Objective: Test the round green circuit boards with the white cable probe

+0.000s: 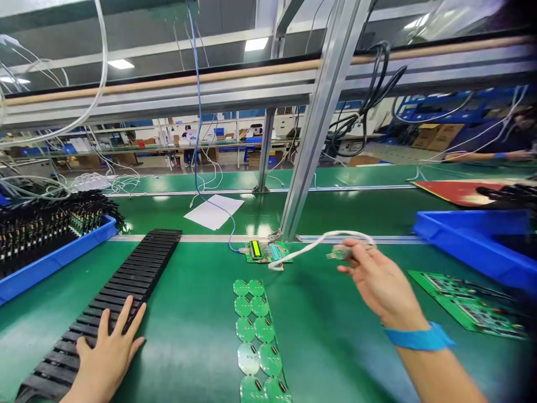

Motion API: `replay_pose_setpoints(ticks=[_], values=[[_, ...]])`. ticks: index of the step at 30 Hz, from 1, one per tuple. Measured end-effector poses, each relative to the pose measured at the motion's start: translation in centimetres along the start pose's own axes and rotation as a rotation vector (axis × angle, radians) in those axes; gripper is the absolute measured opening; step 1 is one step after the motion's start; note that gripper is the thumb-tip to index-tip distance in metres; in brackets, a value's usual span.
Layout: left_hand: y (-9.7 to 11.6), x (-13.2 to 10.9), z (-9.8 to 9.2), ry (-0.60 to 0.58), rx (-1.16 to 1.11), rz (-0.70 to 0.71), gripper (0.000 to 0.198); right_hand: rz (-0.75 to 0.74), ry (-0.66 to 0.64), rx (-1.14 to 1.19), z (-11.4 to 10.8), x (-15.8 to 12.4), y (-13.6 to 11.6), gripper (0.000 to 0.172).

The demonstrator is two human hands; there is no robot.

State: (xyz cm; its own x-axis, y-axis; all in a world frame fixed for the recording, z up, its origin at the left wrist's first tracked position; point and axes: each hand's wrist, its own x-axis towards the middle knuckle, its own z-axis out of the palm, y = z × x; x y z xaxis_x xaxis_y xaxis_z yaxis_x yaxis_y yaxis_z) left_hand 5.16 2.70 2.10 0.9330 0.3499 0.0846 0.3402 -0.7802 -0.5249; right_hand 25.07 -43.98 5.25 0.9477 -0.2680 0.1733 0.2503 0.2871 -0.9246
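My right hand (380, 280), with a blue band at the wrist, pinches a small probe board with metal pins (340, 253) above the green mat. From it a thick white cable (323, 242) arcs left to a small circuit board with a lit yellow-green display (255, 249). Fingers spread, my left hand (111, 341) rests on a long black slotted rack (126, 274) lying at a slant. Between my hands lies a panel of round green circuit boards (254, 330), joined in two columns, each bearing a small dark part.
A blue tray (98, 232) at left holds many upright boards with black leads. At right sit another blue tray (470, 240) and green boards with wires (465, 302). White paper (215, 211) lies behind. A metal post (310, 134) rises mid-bench. Another person's arm (486, 157) shows far right.
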Motion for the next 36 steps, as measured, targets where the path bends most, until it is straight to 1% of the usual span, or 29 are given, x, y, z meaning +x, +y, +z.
replay_pose_setpoints(ticks=[1,2,3,4,5,7,8,9,10,11,12,13,14,15,16,18,19,20,22,23,25,27,28,29,31,33,34,36], values=[[0.3,0.0,-0.4,0.003,-0.019,-0.024,0.045,0.013,-0.058,-0.042,1.1,-0.7,0.4,0.063],[1.0,0.0,-1.2,0.022,-0.045,-0.032,0.045,0.027,-0.121,-0.076,2.3,-1.3,0.9,0.065],[2.1,0.1,-2.3,0.055,-0.08,-0.017,0.045,0.038,-0.182,-0.099,3.3,-1.9,1.4,0.065],[3.4,0.4,-3.8,0.109,-0.121,0.033,0.045,0.046,-0.236,-0.115,4.2,-2.2,1.9,0.065],[4.9,0.6,-5.4,0.153,-0.197,0.143,0.045,0.056,-0.281,-0.123,4.8,-2.4,2.5,0.064],[8.0,1.4,-8.6,0.103,-0.398,0.473,0.044,0.066,-0.309,-0.125,5.4,-2.3,3.5,0.064],[9.5,1.9,-10.0,0.109,-0.478,0.674,0.043,0.066,-0.284,-0.111,5.3,-1.9,3.9,0.065],[10.8,2.4,-11.2,0.123,-0.542,0.875,0.046,0.063,-0.232,-0.075,4.9,-1.5,4.2,0.065],[11.9,3.0,-11.9,0.113,-0.585,1.05,0.048,0.058,-0.145,-0.008,4.3,-0.9,4.4,0.066],[12.8,3.5,-12.4,0.096,-0.603,1.191,0.048,0.05,-0.03,0.08,3.5,-0.3,4.5,0.065],[13.5,3.9,-12.5,0.072,-0.603,1.284,0.048,0.039,0.097,0.17,2.5,0.4,4.4,0.062],[14.0,4.2,-12.4,0.047,-0.586,1.321,0.048,0.023,0.222,0.252,1.5,1.0,4.1,0.057],[14.6,4.2,-12.1,0.031,-0.539,1.288,0.049,0.008,0.333,0.315,0.5,1.6,3.8,0.048],[15.0,4.0,-11.7,0.027,-0.475,1.193,0.052,-0.005,0.42,0.358,-0.5,2.1,3.4,0.039],[15.5,3.6,-11.3,0.034,-0.405,1.064,0.055,-0.014,0.481,0.383,-1.3,2.5,3.0,0.029],[16.1,2.6,-10.9,0.054,-0.285,0.797,0.062,-0.024,0.534,0.417,-2.2,2.8,2.3,0.016],[16.2,2.2,-10.9,0.05,-0.25,0.709,0.063,-0.021,0.527,0.427,-2.4,2.8,2.1,0.015],[16.1,1.9,-11.1,0.037,-0.238,0.669,0.062,-0.013,0.5,0.431,-2.3,2.7,2.0,0.016],[15.4,2.1,-11.7,0.002,-0.264,0.701,0.049,0.033,0.401,0.417,-1.5,2.1,2.1,0.028],[14.9,2.5,-12.0,-0.004,-0.299,0.75,0.042,0.061,0.318,0.374,-1.0,1.6,2.3,0.036],[14.0,3.6,-12.4,0.029,-0.418,0.917,0.035,0.079,0.095,0.198,0.3,0.6,3.0,0.051],[13.8,4.6,-12.2,0.056,-0.555,1.075,0.039,0.04,-0.163,-0.043,1.6,-0.6,4.1,0.056],[14.1,4.9,-12.0,0.046,-0.602,1.113,0.044,0.015,-0.272,-0.146,2.2,-1.2,4.7,0.055],[14.5,4.9,-11.8,0.026,-0.63,1.109,0.047,-0.002,-0.354,-0.217,2.8,-1.8,5.4,0.053],[15.8,4.5,-11.5,-0.014,-0.641,0.999,0.057,-0.011,-0.457,-0.298,3.7,-2.7,6.8,0.05],[16.7,3.9,-11.5,-0.046,-0.659,0.918,0.065,-0.009,-0.507,-0.34,4.2,-3.3,7.9,0.048],[16.9,3.7,-11.5,-0.056,-0.693,0.92,0.062,-0.005,-0.522,-0.356,4.3,-3.5,8.3,0.048],[16.8,3.6,-11.4,-0.05,-0.771,0.986,0.05,0.011,-0.541,-0.385,4.1,-3.5,8.9,0.049]])
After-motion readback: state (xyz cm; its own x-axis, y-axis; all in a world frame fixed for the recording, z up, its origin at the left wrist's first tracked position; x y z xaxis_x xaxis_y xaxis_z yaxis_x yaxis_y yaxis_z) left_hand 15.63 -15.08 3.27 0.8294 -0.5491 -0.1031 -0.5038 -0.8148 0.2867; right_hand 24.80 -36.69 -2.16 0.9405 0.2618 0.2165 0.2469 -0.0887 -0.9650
